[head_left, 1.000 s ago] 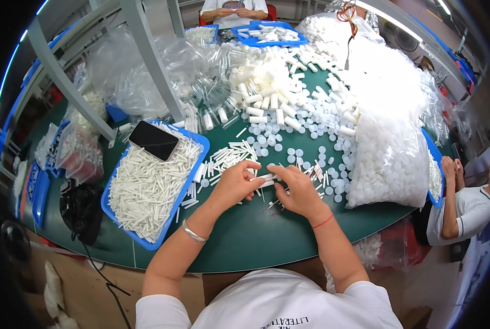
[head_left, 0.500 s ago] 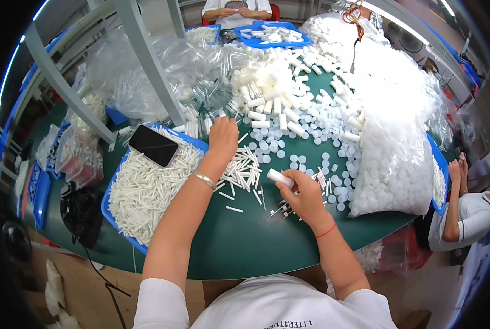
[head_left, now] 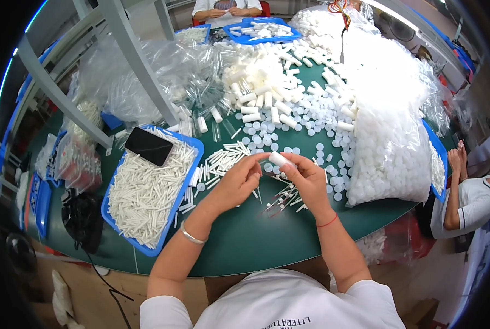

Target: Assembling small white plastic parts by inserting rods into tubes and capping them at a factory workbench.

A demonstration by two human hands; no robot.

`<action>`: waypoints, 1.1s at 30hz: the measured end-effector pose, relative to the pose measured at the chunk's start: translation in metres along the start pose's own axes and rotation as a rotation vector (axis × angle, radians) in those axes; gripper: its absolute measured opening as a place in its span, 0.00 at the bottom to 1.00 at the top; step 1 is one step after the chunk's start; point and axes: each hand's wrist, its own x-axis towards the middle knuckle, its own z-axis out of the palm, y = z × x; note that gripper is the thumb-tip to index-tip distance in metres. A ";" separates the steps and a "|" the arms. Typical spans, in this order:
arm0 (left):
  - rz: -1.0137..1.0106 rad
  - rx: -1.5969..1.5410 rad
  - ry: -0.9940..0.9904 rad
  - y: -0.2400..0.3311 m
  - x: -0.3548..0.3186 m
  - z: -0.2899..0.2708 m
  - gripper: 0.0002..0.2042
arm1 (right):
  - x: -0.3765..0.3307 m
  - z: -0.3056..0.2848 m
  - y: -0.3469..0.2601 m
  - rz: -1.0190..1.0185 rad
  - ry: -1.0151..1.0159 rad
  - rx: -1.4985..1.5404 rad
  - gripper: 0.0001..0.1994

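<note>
Head view: my left hand (head_left: 235,183) is back, fingers bent, hold unclear, meeting my right hand (head_left: 309,183), its fingers wrapped round a white cylinder (head_left: 280,159)

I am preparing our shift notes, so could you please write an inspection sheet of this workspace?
Surface: green table, crowded toward the back.
Work pieces: white cylinder, loose white sticks, round caps.
Clutter: phone lying on a blue tray of sticks; full plastic bag at right.
Hands: right hand holds the white cylinder; left hand close to its end, grip unclear.
Cables: coloured wires at the back; black cord below the table's left side.
Surroundings: one person across, another person at right; grey metal posts.
</note>
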 end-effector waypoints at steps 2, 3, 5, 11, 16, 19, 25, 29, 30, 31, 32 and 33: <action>-0.061 -0.059 0.034 0.005 -0.008 0.007 0.20 | -0.001 0.004 -0.002 -0.026 -0.017 0.012 0.13; -0.095 -0.080 0.076 0.006 -0.009 0.010 0.18 | -0.002 0.002 -0.004 -0.026 -0.021 0.012 0.13; -0.172 -0.052 0.100 0.010 -0.012 0.012 0.17 | -0.002 -0.003 -0.005 -0.114 -0.101 -0.321 0.12; -0.218 0.238 0.174 0.009 -0.020 0.011 0.15 | -0.006 0.002 -0.004 -0.307 -0.199 -0.492 0.11; -0.283 0.322 0.116 0.012 -0.021 0.021 0.21 | -0.011 0.011 0.006 -0.438 -0.306 -0.689 0.17; -0.410 0.332 0.070 0.022 -0.016 0.024 0.23 | -0.013 0.016 0.007 -0.428 -0.285 -0.599 0.21; -0.423 -0.355 -0.007 0.002 -0.019 0.020 0.18 | -0.009 0.010 -0.006 -0.020 -0.380 -0.155 0.24; -0.428 -0.609 -0.014 0.013 -0.020 0.030 0.16 | -0.008 0.010 -0.003 -0.032 -0.409 0.019 0.13; -0.376 -0.529 0.048 0.011 -0.020 0.033 0.16 | -0.007 0.009 0.003 -0.069 -0.395 -0.016 0.15; -0.324 -0.450 0.106 0.010 -0.019 0.035 0.16 | -0.006 0.007 0.006 -0.104 -0.378 -0.054 0.16; -0.323 -0.451 0.104 0.011 -0.021 0.036 0.16 | -0.007 0.008 0.007 -0.104 -0.376 -0.055 0.16; -0.358 -0.474 0.079 0.014 -0.023 0.035 0.17 | -0.009 0.010 0.008 0.002 -0.398 0.107 0.17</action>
